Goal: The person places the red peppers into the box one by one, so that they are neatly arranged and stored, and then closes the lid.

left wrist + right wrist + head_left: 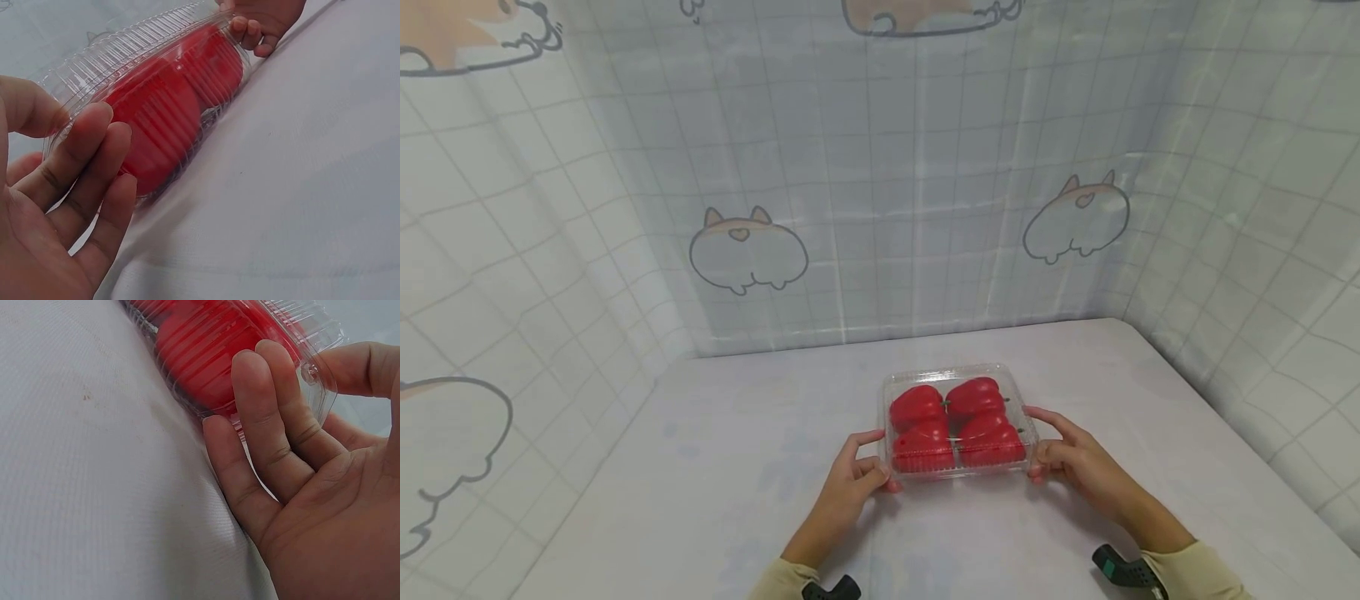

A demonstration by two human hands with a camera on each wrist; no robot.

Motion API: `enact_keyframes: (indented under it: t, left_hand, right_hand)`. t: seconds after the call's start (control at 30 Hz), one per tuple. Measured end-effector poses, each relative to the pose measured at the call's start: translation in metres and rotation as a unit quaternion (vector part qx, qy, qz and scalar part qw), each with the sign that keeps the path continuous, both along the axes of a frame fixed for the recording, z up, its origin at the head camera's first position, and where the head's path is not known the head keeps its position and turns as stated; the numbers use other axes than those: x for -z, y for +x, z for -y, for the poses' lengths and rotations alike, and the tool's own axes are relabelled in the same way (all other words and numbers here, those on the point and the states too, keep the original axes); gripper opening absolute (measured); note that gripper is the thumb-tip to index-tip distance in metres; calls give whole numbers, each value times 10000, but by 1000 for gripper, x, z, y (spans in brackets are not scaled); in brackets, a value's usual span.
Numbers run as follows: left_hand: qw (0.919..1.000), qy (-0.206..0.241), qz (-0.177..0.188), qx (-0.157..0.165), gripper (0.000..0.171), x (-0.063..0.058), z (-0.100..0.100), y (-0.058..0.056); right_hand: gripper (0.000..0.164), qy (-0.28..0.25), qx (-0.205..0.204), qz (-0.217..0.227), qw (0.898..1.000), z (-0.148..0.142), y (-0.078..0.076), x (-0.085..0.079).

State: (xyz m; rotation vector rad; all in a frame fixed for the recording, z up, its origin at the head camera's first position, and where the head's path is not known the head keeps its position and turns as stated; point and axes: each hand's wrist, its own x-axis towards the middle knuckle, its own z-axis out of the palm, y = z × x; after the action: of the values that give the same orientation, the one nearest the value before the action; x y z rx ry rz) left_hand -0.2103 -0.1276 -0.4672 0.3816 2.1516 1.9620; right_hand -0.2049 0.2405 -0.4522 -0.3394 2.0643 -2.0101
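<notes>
A clear plastic clamshell box with a ribbed front sits on the white table. Several glossy red bell peppers with small green stems fill it. At the box's left side, my left hand grips the front corner, with thumb and fingers on the rim and wall. My right hand holds the opposite corner in much the same way. In the left wrist view, the lid lies over the peppers and appears down. The right wrist view shows my fingers against the ribbed wall; the box's underside is hidden.
A white cloth-covered table extends around the box. Behind and at both sides hang grid-patterned curtains with cartoon animals. Dark bands are worn at both wrists, beside pale yellow sleeves.
</notes>
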Motion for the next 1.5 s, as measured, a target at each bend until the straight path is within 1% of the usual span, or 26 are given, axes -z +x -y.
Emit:
enact_keyframes:
  t: [0.1, 0.3, 0.53, 0.7, 0.83, 0.93, 1.1, 1.23, 1.37, 1.5]
  left_hand:
    - [10000, 44, 33, -36, 53, -1, -1, 0]
    - [9990, 251, 284, -234, 55, -4, -6, 2]
    - [9951, 513, 590, -599, 61, -7, -14, 3]
    - [9925, 502, 774, -799, 63, -8, -16, 3]
    - [9920, 511, 847, -787, 63, -7, -14, 3]
    - [9926, 511, 866, -685, 62, -7, -13, 2]
    - [9952, 360, 725, -549, 59, -7, -11, 0]
    - [9976, 155, 475, -485, 55, -5, -8, -1]
    - [9989, -32, 161, -436, 50, -5, -4, 0]
    - [9987, -220, 8, -455, 46, -5, -1, 0]
  right_hand:
    - [65, 9, 8, 5, 10000, -1, 0, 0]
    - [65, 27, 26, -19, 10000, -1, -1, 0]
    - [65, 36, 10, -51, 10000, 1, 0, -3]
    - [64, 67, 10, -63, 10000, 1, -1, -2]
    - [64, 134, 76, 8, 9999, 2, -2, -1]
    - [64, 211, 138, 45, 9997, 3, -2, -1]
    - [64, 343, 269, 84, 9990, 3, -4, -1]
    - [63, 394, 267, 51, 9989, 3, -5, -1]
    - [62, 402, 389, 74, 9984, 2, -4, -2]
    - [61, 443, 519, 152, 9976, 1, -1, -2]
